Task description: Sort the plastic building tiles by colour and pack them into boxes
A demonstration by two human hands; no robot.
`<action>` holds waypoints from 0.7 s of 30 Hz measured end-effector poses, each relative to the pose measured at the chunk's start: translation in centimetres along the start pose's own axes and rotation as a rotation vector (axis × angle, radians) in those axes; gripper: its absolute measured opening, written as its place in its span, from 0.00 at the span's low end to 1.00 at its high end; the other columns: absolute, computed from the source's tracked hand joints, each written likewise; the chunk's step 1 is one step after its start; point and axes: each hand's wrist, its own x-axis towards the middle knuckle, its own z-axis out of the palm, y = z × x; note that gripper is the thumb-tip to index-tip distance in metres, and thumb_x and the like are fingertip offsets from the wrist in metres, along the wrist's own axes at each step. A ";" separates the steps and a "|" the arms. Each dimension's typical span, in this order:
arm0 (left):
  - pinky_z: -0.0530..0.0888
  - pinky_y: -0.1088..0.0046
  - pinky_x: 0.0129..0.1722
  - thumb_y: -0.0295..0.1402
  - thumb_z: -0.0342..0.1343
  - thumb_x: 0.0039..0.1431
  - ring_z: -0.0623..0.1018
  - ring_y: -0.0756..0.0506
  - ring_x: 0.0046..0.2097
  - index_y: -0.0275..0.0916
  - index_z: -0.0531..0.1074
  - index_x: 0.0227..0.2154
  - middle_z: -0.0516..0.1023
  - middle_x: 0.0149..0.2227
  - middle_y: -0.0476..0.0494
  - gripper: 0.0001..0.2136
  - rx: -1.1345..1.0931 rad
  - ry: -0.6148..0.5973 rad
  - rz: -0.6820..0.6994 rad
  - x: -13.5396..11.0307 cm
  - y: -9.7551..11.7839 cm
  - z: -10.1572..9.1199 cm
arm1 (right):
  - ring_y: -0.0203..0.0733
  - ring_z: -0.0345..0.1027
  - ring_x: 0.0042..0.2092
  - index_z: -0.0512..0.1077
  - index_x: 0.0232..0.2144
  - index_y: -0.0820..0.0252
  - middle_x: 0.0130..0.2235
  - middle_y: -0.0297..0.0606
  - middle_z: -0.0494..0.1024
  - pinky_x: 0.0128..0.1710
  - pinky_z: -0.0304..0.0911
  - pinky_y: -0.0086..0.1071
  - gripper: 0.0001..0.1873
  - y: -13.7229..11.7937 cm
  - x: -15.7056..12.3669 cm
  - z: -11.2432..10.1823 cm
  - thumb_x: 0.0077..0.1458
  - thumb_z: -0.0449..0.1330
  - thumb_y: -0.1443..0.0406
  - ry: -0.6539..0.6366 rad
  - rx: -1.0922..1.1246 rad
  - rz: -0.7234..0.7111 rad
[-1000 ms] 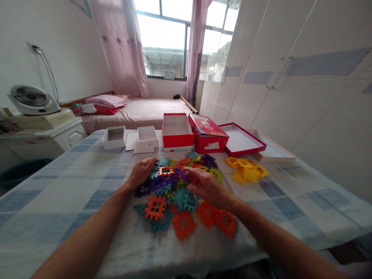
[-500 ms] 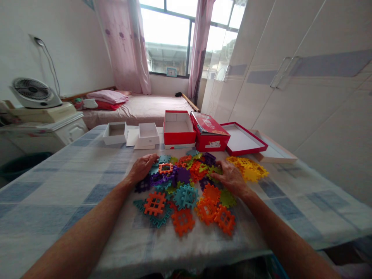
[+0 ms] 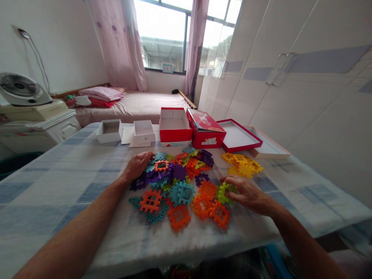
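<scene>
Interlocking plastic building pieces with notched edges lie in a mixed pile in the middle of the table. My left hand (image 3: 138, 166) rests at the pile's left side, fingers stretched along the teal pieces (image 3: 159, 156) and holding none that I can see. To the right, my right hand (image 3: 247, 192) pinches a lime green building piece (image 3: 221, 193) between thumb and fingers. Orange pieces (image 3: 220, 214) lie just left of that hand. Purple pieces (image 3: 179, 172) and a teal piece (image 3: 181, 193) fill the middle. A separate group of yellow pieces (image 3: 246, 170) lies beyond my right hand.
Along the far side stand two small white boxes (image 3: 109, 131), an open red box (image 3: 175, 135), a tilted red box (image 3: 209, 138), a red-rimmed lid (image 3: 240, 146) and a pale tray (image 3: 283, 155). A checked cloth (image 3: 87, 190) covers the table.
My right hand has moved from the pile's far right side toward me and taken hold of a lime green piece. My left hand keeps its place by the pile. The view has shifted slightly.
</scene>
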 end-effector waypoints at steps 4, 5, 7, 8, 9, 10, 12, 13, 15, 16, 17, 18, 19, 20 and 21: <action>0.70 0.69 0.41 0.55 0.34 0.58 0.77 0.42 0.39 0.37 0.74 0.38 0.79 0.36 0.42 0.30 0.002 0.007 0.012 -0.1 0.0 0.0 | 0.41 0.65 0.39 0.68 0.36 0.60 0.37 0.38 0.72 0.39 0.60 0.33 0.09 -0.3 0.0 1.4 0.49 0.55 0.65 0.053 -0.065 0.028; 0.70 0.69 0.41 0.55 0.34 0.58 0.77 0.42 0.39 0.37 0.74 0.38 0.80 0.35 0.42 0.30 0.003 0.011 0.015 -0.1 0.0 0.0 | 0.41 0.65 0.39 0.67 0.35 0.60 0.37 0.38 0.71 0.39 0.60 0.32 0.09 -0.4 0.1 1.5 0.49 0.55 0.66 0.059 -0.062 0.035; 0.70 0.69 0.41 0.55 0.34 0.58 0.77 0.43 0.38 0.37 0.74 0.38 0.80 0.35 0.43 0.30 0.004 0.017 0.018 -0.1 -0.2 0.1 | 0.40 0.65 0.37 0.66 0.35 0.60 0.35 0.37 0.71 0.38 0.60 0.32 0.09 -0.5 0.0 1.5 0.48 0.55 0.66 0.070 -0.025 0.048; 0.70 0.70 0.40 0.55 0.34 0.58 0.77 0.43 0.38 0.37 0.74 0.38 0.79 0.35 0.43 0.30 0.005 0.017 0.018 -0.1 -0.3 0.1 | 0.39 0.65 0.37 0.65 0.35 0.60 0.35 0.36 0.71 0.37 0.60 0.31 0.09 -0.4 -0.1 1.4 0.48 0.55 0.66 0.075 0.004 0.053; 0.71 0.70 0.40 0.54 0.34 0.59 0.77 0.43 0.38 0.37 0.74 0.38 0.79 0.35 0.42 0.30 0.011 0.014 0.018 -0.1 -0.4 0.1 | 0.39 0.65 0.36 0.65 0.36 0.59 0.34 0.35 0.70 0.36 0.60 0.31 0.10 -0.3 -0.1 1.3 0.48 0.55 0.66 0.080 0.034 0.060; 0.71 0.70 0.39 0.54 0.34 0.59 0.77 0.43 0.38 0.37 0.74 0.38 0.79 0.35 0.42 0.30 0.025 0.009 0.024 0.0 -0.5 0.1 | 0.38 0.65 0.35 0.64 0.37 0.59 0.33 0.34 0.70 0.36 0.60 0.31 0.11 -0.1 -0.1 1.2 0.48 0.55 0.66 0.091 0.061 0.069; 0.71 0.70 0.38 0.52 0.32 0.61 0.77 0.44 0.37 0.36 0.74 0.37 0.79 0.35 0.42 0.29 0.074 0.010 0.049 0.0 -0.5 0.0 | 0.38 0.65 0.34 0.64 0.38 0.58 0.33 0.34 0.71 0.35 0.60 0.31 0.11 0.5 0.0 0.9 0.48 0.54 0.65 0.137 0.096 0.096; 0.71 0.70 0.39 0.51 0.32 0.61 0.77 0.44 0.37 0.36 0.74 0.37 0.78 0.35 0.42 0.29 0.102 0.019 0.061 0.0 -0.3 -0.1 | 0.38 0.65 0.35 0.64 0.38 0.58 0.34 0.34 0.71 0.36 0.60 0.31 0.12 0.8 0.3 0.8 0.49 0.54 0.65 0.170 0.108 0.109; 0.70 0.68 0.42 0.49 0.35 0.62 0.76 0.43 0.40 0.37 0.74 0.38 0.77 0.38 0.41 0.26 0.165 0.076 0.097 -0.2 0.6 -0.3 | 0.38 0.66 0.35 0.64 0.40 0.59 0.35 0.35 0.71 0.37 0.61 0.31 0.13 1.0 1.1 0.5 0.48 0.53 0.65 0.249 0.133 0.121; 0.69 0.66 0.45 0.47 0.37 0.62 0.75 0.42 0.42 0.37 0.73 0.39 0.76 0.40 0.41 0.24 0.194 0.120 0.133 -0.4 1.3 -0.4 | 0.38 0.66 0.36 0.65 0.40 0.59 0.35 0.35 0.71 0.37 0.61 0.31 0.14 0.9 1.6 0.3 0.48 0.53 0.65 0.283 0.145 0.118; 0.68 0.65 0.48 0.46 0.39 0.62 0.74 0.42 0.45 0.38 0.73 0.41 0.75 0.42 0.40 0.22 0.218 0.161 0.184 -0.7 2.2 -0.4 | 0.38 0.66 0.36 0.65 0.41 0.60 0.36 0.35 0.72 0.37 0.61 0.31 0.15 0.7 2.3 0.2 0.48 0.53 0.66 0.304 0.152 0.102; 0.67 0.64 0.50 0.44 0.41 0.62 0.72 0.42 0.47 0.39 0.72 0.43 0.74 0.45 0.40 0.20 0.238 0.195 0.254 -1.1 3.2 -0.4 | 0.38 0.67 0.37 0.66 0.41 0.60 0.36 0.36 0.72 0.38 0.61 0.31 0.16 0.3 3.0 0.1 0.47 0.53 0.66 0.312 0.149 0.075; 0.66 0.64 0.51 0.43 0.42 0.62 0.71 0.42 0.49 0.39 0.71 0.45 0.73 0.47 0.41 0.18 0.250 0.208 0.337 -1.5 4.3 -0.3 | 0.38 0.67 0.37 0.67 0.41 0.60 0.37 0.36 0.73 0.38 0.61 0.31 0.16 -0.1 3.8 0.0 0.46 0.52 0.67 0.304 0.135 0.044; 0.65 0.64 0.52 0.42 0.44 0.62 0.70 0.42 0.51 0.40 0.70 0.47 0.72 0.48 0.41 0.17 0.253 0.184 0.420 -2.0 5.4 0.0 | 0.39 0.67 0.37 0.68 0.41 0.61 0.37 0.36 0.74 0.39 0.61 0.31 0.17 -0.6 4.6 -0.1 0.45 0.52 0.68 0.282 0.117 0.017; 0.65 0.64 0.53 0.41 0.46 0.61 0.69 0.42 0.52 0.41 0.68 0.50 0.71 0.50 0.41 0.17 0.257 0.132 0.500 -2.5 6.5 0.3 | 0.39 0.68 0.37 0.69 0.41 0.61 0.37 0.37 0.75 0.39 0.62 0.32 0.19 -1.0 5.5 -0.1 0.44 0.52 0.69 0.247 0.099 -0.003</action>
